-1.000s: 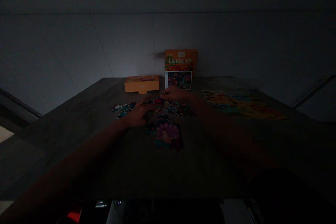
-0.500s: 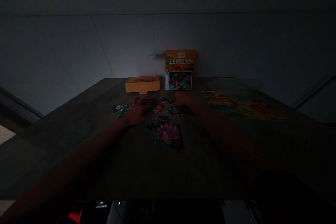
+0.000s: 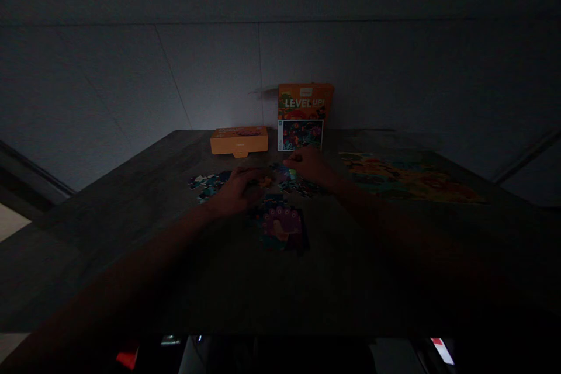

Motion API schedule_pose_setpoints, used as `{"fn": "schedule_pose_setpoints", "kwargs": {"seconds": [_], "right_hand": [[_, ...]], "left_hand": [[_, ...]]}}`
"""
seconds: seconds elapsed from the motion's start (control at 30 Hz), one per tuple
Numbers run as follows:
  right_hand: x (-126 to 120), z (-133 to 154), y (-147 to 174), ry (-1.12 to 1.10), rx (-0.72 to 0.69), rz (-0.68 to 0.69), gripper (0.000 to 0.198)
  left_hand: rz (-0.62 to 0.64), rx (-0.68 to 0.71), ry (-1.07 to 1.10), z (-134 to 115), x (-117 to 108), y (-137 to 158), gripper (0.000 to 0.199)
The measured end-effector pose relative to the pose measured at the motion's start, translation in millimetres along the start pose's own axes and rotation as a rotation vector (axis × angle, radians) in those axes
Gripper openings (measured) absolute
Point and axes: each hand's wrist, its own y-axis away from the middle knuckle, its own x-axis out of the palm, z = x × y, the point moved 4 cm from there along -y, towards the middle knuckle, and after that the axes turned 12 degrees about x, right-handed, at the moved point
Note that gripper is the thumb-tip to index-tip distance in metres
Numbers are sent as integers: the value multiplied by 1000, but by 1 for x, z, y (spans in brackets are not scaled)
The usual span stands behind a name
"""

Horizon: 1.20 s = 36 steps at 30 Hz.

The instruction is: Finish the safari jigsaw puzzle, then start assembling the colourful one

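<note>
The scene is very dim. Over the loose jigsaw puzzle pieces reaches my left hand (image 3: 239,190), its fingers stretched out to the right and slightly blurred. My right hand (image 3: 309,165) is above the right-hand pile of puzzle pieces (image 3: 302,187), thumb and fingertips pinched together; what they hold, if anything, is too dark to make out. A piece with a bright green patch (image 3: 293,173) shows just under those fingers. Left of my left hand lie more puzzle pieces (image 3: 208,184). Nearer to me is a joined puzzle section (image 3: 283,228) with a purple peacock-like bird.
An orange box (image 3: 239,141) lies flat at the back. Beside it stands an upright orange "LEVEL UP!" box (image 3: 305,102) with a picture on its front. A colourful picture sheet (image 3: 407,178) lies on the right of the dark table (image 3: 131,216). Behind is a pale wall (image 3: 210,76).
My left hand has shifted right, across the middle pieces. My right hand has lifted a little from its pile and moved slightly right, and the green-patched piece now shows.
</note>
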Motion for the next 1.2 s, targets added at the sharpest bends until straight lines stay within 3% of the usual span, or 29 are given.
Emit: {"fn": "schedule_pose_setpoints", "kwargs": {"seconds": [0.1, 0.23, 0.4, 0.57, 0.73, 0.93, 1.2], "right_hand": [[5, -10, 49, -347, 24, 5, 32], [24, -18, 85, -478, 21, 10, 20], [35, -6, 78, -532, -79, 40, 22], [35, 2, 81, -533, -190, 32, 21], [28, 2, 87, -560, -192, -54, 22], [30, 3, 89, -572, -281, -133, 22], [28, 1, 89, -600, -229, -131, 24]], "left_hand": [[42, -60, 329, -27, 13, -2, 35], [109, -73, 587, -39, 31, -2, 28], [-60, -159, 637, -24, 21, 1, 34], [-109, -159, 578, -23, 15, 2, 39], [-28, -96, 678, -30, 25, 1, 27], [53, -73, 753, -29, 32, 3, 27], [23, -136, 713, -26, 27, 2, 25]]}}
